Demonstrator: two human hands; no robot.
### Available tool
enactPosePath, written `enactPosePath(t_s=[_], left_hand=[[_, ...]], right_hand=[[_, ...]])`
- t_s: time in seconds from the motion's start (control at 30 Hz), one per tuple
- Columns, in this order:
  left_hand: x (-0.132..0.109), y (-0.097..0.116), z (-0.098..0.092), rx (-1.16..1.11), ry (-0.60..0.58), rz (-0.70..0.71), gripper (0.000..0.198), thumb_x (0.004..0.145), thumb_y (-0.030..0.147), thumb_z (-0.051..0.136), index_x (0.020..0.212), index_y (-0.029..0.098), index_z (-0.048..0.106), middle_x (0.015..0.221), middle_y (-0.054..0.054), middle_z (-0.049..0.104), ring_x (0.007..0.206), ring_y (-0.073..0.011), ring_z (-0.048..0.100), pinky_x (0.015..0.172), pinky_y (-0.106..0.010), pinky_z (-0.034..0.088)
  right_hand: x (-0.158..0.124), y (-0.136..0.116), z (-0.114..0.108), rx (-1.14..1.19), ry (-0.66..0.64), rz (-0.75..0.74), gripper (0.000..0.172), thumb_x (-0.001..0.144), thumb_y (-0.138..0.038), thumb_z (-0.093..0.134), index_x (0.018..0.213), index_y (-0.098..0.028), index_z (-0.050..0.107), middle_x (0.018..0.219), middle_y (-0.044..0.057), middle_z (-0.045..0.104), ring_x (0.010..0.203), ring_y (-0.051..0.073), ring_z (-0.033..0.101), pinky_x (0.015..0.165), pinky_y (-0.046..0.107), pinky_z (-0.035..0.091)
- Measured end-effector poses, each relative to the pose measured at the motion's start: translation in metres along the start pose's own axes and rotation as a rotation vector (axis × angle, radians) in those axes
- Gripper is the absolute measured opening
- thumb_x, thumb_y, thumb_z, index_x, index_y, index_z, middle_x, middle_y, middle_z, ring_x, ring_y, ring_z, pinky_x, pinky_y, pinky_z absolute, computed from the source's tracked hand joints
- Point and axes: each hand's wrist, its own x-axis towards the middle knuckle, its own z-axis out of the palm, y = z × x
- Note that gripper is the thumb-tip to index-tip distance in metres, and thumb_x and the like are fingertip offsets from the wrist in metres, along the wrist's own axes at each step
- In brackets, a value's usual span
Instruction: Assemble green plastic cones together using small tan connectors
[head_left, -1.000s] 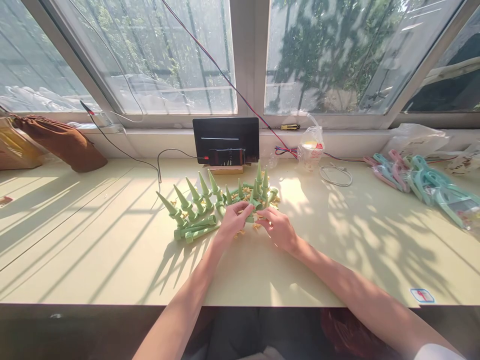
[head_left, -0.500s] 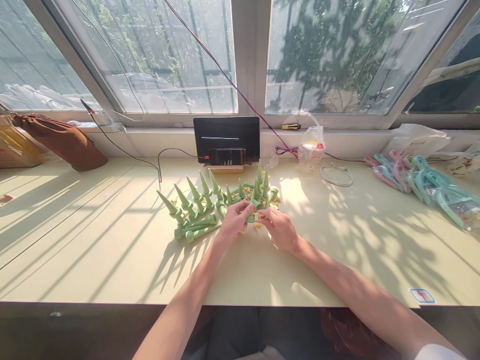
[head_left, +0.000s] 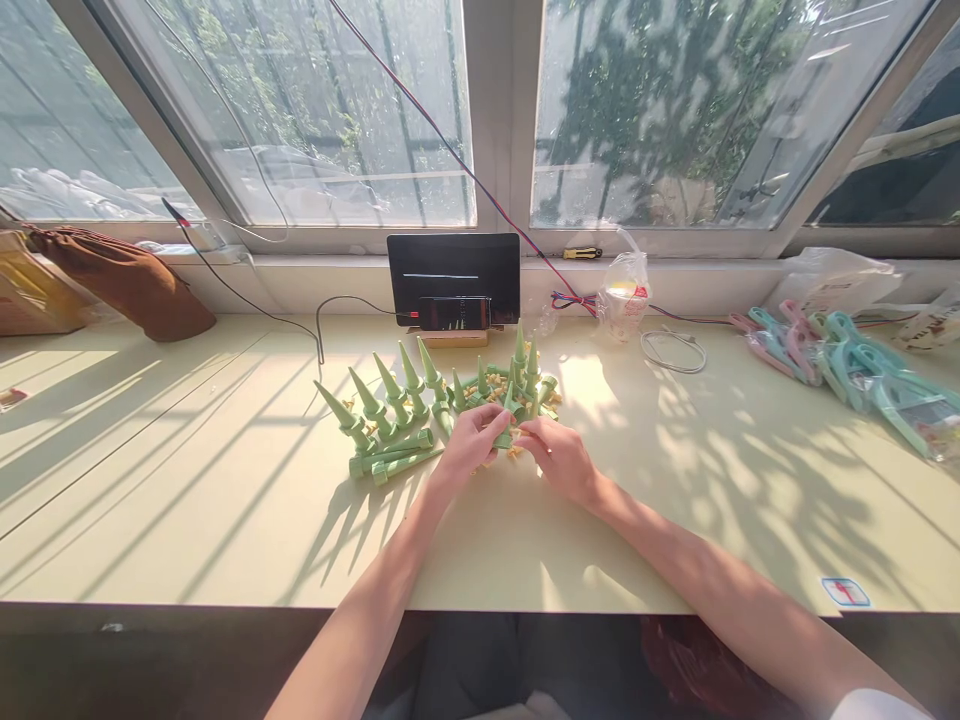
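My left hand (head_left: 472,442) is closed around a green plastic plant-watering spike (head_left: 503,438), held above the near edge of a pile. My right hand (head_left: 561,456) meets it from the right, fingertips pinched close to the spike; whatever sits between them is too small to make out. Just left stand several upright green spikes (head_left: 389,388) in a slanting row. In front of that row, green spike pieces (head_left: 405,468) lie flat. Behind my hands, more green spikes rise among small yellowish pieces (head_left: 553,400), partly covered by my fingers.
A dark tablet (head_left: 454,270) and a phone (head_left: 454,313) lean on a wooden stand (head_left: 448,340) behind the spikes. Farther right are a plastic bag with a cup (head_left: 625,295), a coiled white cable (head_left: 673,352) and pastel plastic hangers (head_left: 855,365). A brown pouch (head_left: 142,290) lies at left.
The held spike and my left fingers have tilted and shifted slightly. My right fingertips have moved a little; both hands stay in the same spot.
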Motion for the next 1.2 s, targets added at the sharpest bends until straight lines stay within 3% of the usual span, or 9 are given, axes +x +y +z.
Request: enactPosePath(t_s=[0.2,0.4,0.67,0.77,0.9,1.07,1.2], left_hand=[[-0.002,-0.002,0.003,0.084,-0.024,0.032,0.038,0.081,0.057,0.065,0.083,0.019,0.063,0.079,0.001,0.046,0.058,-0.0070,0.032,0.045,-0.017,0.031],[-0.004,0.001,0.006,0.071,-0.047,0.035,0.040,0.080,0.058,0.067,0.082,0.019,0.056,0.078,0.002,0.044,0.057,-0.0065,0.032,0.044,-0.017,0.033],[-0.003,0.001,0.007,0.085,-0.037,0.064,0.041,0.079,0.058,0.067,0.083,0.019,0.057,0.075,0.002,0.048,0.054,-0.0061,0.036,0.042,-0.017,0.031],[-0.001,0.000,0.005,0.093,0.003,0.068,0.041,0.079,0.058,0.068,0.083,0.018,0.060,0.074,0.001,0.051,0.051,-0.0052,0.035,0.040,-0.018,0.028],[0.003,-0.002,0.001,0.038,0.061,0.018,0.041,0.077,0.058,0.069,0.083,0.018,0.063,0.074,0.001,0.050,0.050,-0.0048,0.033,0.040,-0.019,0.025],[0.004,-0.003,-0.002,-0.011,0.122,-0.049,0.040,0.074,0.056,0.072,0.080,0.018,0.064,0.070,0.003,0.044,0.052,-0.0049,0.029,0.042,-0.018,0.024],[0.004,-0.003,-0.001,0.018,0.143,-0.049,0.040,0.074,0.057,0.072,0.080,0.018,0.066,0.070,0.002,0.047,0.054,-0.0065,0.035,0.042,-0.018,0.028]], right_hand=[[0.003,-0.004,-0.002,0.036,0.013,0.103,0.043,0.100,-0.044,0.046,0.068,-0.019,0.061,0.059,0.000,0.053,0.055,0.013,0.045,0.056,0.026,0.038],[0.004,-0.002,-0.002,0.035,0.042,0.117,0.050,0.099,-0.043,0.043,0.055,-0.020,0.038,0.051,-0.005,0.033,0.049,0.009,0.027,0.049,0.025,0.026],[0.005,-0.003,0.000,0.083,0.065,0.161,0.049,0.099,-0.042,0.043,0.056,-0.020,0.040,0.050,-0.005,0.035,0.048,0.009,0.032,0.049,0.025,0.028],[0.005,-0.006,0.000,0.103,0.084,0.166,0.038,0.098,-0.039,0.048,0.067,-0.018,0.055,0.054,-0.002,0.048,0.048,0.011,0.042,0.050,0.025,0.034],[0.005,-0.007,0.002,0.128,0.074,0.167,0.021,0.095,-0.035,0.056,0.101,-0.017,0.066,0.077,0.003,0.067,0.056,0.013,0.057,0.055,0.026,0.046],[0.003,0.003,0.006,0.044,0.028,0.060,0.023,0.098,-0.031,0.052,0.113,-0.020,0.065,0.092,0.008,0.069,0.071,0.018,0.064,0.060,0.028,0.051],[0.003,0.007,0.006,-0.022,-0.007,-0.017,0.022,0.100,-0.028,0.048,0.113,-0.020,0.063,0.089,0.008,0.068,0.074,0.019,0.065,0.063,0.029,0.051]])
